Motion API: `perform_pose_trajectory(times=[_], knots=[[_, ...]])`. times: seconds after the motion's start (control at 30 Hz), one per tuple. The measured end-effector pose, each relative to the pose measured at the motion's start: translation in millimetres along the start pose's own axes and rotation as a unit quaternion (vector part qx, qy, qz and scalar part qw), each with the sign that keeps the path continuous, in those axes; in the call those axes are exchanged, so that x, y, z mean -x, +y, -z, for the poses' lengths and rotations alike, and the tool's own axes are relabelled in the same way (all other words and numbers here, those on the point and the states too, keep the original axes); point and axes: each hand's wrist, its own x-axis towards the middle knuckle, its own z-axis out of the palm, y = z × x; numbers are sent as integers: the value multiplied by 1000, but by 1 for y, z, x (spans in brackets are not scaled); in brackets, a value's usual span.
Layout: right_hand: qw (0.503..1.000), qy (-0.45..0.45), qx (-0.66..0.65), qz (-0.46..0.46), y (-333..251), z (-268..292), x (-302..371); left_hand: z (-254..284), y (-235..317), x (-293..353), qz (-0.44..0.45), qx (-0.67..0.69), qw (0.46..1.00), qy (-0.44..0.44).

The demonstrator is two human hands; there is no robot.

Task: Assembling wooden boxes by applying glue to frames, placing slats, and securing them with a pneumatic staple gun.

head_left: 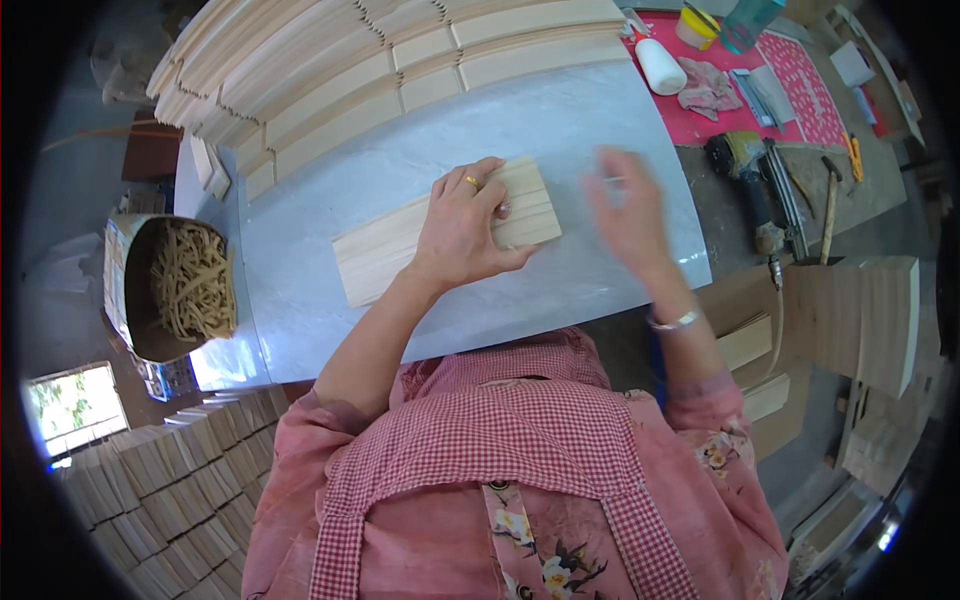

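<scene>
Pale, flat wooden board (390,246) lay mid-frame; I saw the bare left hand (465,225) gripping across it, the bare right hand (630,208) blurred, apart, grip indeterminable. Neatly piled pale wooden slats (330,90) filled upper left; I judged this piece unfinished, remaining count unknown.

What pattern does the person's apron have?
The apron has a red-and-white check, shown best in the head view.
</scene>
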Motion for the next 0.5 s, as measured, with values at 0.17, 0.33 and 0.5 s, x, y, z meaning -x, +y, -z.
perform_pose_trajectory(times=[0.17, 0.33, 0.5], knots=[[909, 74, 408, -50, 95, 143, 20, 0, -4, 1, 7, -10, 1000, 11], [886, -40, 440, -138, 124, 179, 9, 2, -4, 1, 11, -13, 1000, 12], [867, -87, 465, -159, 168, 186, -10, 0, -1, 1, 10, -17, 1000, 13]])
